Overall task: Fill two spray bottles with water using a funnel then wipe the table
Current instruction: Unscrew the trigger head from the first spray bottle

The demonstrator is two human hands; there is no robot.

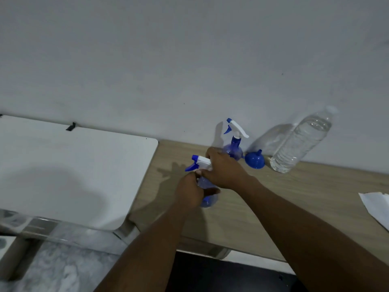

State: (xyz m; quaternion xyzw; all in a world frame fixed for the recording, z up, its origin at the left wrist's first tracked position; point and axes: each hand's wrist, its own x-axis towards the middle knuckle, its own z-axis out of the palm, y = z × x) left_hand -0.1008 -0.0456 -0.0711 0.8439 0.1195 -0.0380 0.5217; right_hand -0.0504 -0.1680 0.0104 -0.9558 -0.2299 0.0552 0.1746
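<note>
A blue spray bottle [207,202] stands on the wooden table [294,203], near its left end. My left hand [189,191] is wrapped around its body. My right hand [223,168] grips its white and blue trigger head [200,162] at the neck. A second blue spray bottle [233,147] with its trigger head on stands behind, against the wall. Beside it a blue funnel [255,159] rests mouth down, spout up. A clear plastic water bottle [301,142], nearly full, stands to the right of the funnel.
A white table [69,165] adjoins the wooden table on the left. A white cloth or paper [376,207] lies at the right edge. The wall runs directly behind the bottles. Marbled floor shows below left.
</note>
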